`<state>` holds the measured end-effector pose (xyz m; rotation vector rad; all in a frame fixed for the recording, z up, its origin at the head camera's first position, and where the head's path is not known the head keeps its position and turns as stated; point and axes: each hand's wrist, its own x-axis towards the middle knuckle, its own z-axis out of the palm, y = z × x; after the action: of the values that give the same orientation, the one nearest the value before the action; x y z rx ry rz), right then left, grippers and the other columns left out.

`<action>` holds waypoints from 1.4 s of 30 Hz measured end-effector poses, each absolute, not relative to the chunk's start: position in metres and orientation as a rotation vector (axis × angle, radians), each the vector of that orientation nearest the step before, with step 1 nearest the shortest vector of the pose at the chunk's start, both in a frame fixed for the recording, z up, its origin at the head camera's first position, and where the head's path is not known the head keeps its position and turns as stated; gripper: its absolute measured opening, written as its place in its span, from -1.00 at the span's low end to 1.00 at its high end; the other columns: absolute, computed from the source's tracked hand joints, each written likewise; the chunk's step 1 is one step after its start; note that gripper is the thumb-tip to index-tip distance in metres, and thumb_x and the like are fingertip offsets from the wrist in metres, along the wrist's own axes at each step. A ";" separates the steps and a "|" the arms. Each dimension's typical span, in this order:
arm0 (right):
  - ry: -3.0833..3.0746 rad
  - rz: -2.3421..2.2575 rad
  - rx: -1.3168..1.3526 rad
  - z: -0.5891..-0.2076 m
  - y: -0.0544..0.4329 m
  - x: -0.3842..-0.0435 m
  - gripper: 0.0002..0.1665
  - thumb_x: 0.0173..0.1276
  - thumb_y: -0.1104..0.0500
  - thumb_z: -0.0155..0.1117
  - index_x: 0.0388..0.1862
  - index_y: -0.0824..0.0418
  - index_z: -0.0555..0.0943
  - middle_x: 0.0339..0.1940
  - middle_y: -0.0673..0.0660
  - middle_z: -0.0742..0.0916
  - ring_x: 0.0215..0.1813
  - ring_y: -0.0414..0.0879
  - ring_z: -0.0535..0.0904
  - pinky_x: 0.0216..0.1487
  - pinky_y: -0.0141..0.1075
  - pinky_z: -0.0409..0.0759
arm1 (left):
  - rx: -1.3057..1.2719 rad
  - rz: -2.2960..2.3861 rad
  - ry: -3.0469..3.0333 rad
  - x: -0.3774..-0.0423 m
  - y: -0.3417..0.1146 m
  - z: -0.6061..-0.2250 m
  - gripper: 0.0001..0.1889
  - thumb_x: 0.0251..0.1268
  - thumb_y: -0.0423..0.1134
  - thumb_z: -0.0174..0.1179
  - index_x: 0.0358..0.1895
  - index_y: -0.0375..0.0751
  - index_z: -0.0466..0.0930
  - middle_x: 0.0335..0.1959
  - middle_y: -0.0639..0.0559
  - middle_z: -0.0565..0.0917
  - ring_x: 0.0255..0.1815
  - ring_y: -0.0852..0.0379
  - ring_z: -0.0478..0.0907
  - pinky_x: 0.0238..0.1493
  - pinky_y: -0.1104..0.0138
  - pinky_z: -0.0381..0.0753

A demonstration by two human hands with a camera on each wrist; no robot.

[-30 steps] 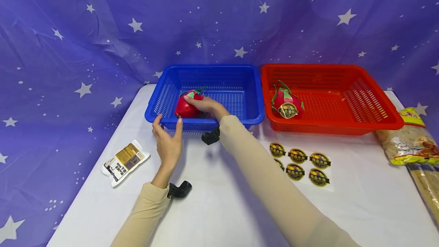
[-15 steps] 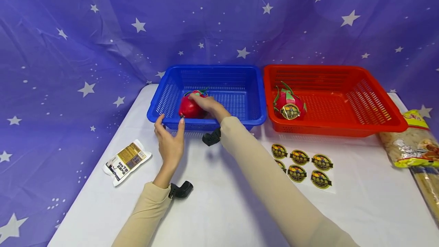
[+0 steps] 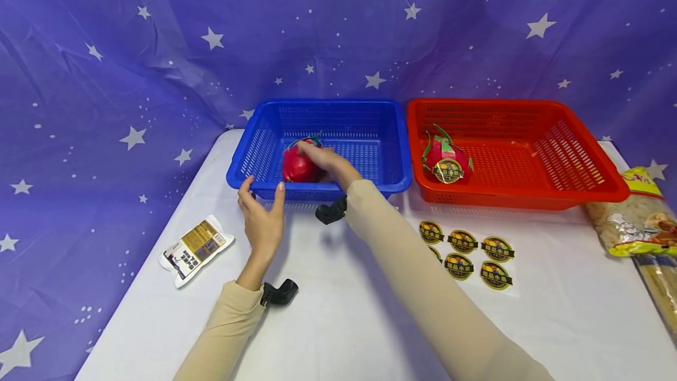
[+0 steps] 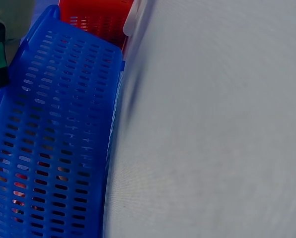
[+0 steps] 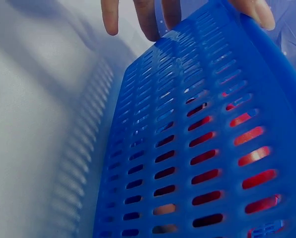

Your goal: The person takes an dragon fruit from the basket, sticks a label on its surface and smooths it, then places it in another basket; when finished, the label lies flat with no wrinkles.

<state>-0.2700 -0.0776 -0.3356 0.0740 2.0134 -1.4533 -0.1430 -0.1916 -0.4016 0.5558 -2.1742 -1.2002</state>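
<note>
In the head view, a dragon fruit (image 3: 298,168) with green tips sits in the left part of the blue basket (image 3: 365,187). My right hand (image 3: 329,162) reaches over the front rim and grips the fruit from its right side, thumb on top; the other fingers are hidden. My left hand (image 3: 262,222) rests at the basket's front left corner, thumb and fingers spread. The right wrist view shows left-hand fingers (image 5: 145,17) beside the slotted blue wall, and red skin shows through the slots. The left wrist view shows mostly the basket wall (image 4: 53,129).
A red basket (image 3: 534,196) stands just right, holding a dragon fruit (image 3: 444,154) with a black and gold sticker (image 3: 447,171). In front lies a sheet of round stickers (image 3: 476,257). A white pouch (image 3: 197,250) is at left, a yellow-ended food bag (image 3: 640,216) at right.
My right hand and the dragon fruit have shifted slightly right inside the blue basket. The left hand stays at the corner. The whole head view moved a little.
</note>
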 end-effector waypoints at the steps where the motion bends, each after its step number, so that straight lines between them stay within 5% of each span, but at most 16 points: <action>1: 2.008 -1.452 0.078 -0.336 -0.076 -0.270 -0.18 0.06 -0.18 0.07 0.23 0.22 0.20 0.15 0.23 0.44 0.05 0.05 0.51 -0.20 -0.20 0.63 | 0.556 -1.202 -2.174 -0.143 -0.191 -0.402 -0.28 0.09 0.29 0.05 0.27 0.07 0.08 0.25 -0.18 0.26 0.26 -0.16 0.29 0.01 -0.16 0.37; 16: 1.883 -1.586 0.034 -0.339 -0.070 -0.266 -0.31 0.11 -0.14 0.00 0.22 0.08 0.28 0.20 0.17 0.42 0.08 0.06 0.46 -0.18 -0.17 0.62 | 0.550 -1.200 -2.161 -0.143 -0.188 -0.406 -0.29 0.08 0.29 0.06 0.25 0.07 0.10 0.21 -0.19 0.28 0.21 -0.15 0.33 -0.02 -0.13 0.40; 27: 1.541 -1.901 0.006 -0.331 -0.059 -0.263 -0.32 0.07 -0.01 -0.01 0.22 0.03 0.17 0.25 0.24 0.29 0.13 0.26 0.43 -0.15 -0.03 0.60 | 0.541 -1.197 -2.161 -0.147 -0.186 -0.407 -0.27 0.07 0.32 0.04 0.26 0.07 0.09 0.24 -0.14 0.26 0.21 -0.14 0.34 -0.03 -0.11 0.41; 42: 1.304 -2.049 -0.232 -0.299 -0.018 -0.221 -0.32 0.12 0.08 -0.09 0.29 -0.02 0.11 0.30 0.19 0.27 0.22 0.27 0.34 -0.05 0.06 0.53 | 0.557 -1.206 -2.154 -0.145 -0.191 -0.406 -0.26 0.07 0.31 0.06 0.27 0.10 0.06 0.25 -0.16 0.24 0.24 -0.16 0.31 0.00 -0.17 0.36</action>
<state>-0.2210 -0.0178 -0.2994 -0.2316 1.3039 -2.0488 -0.1455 -0.1912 -0.4059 0.5568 -2.1544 -1.2060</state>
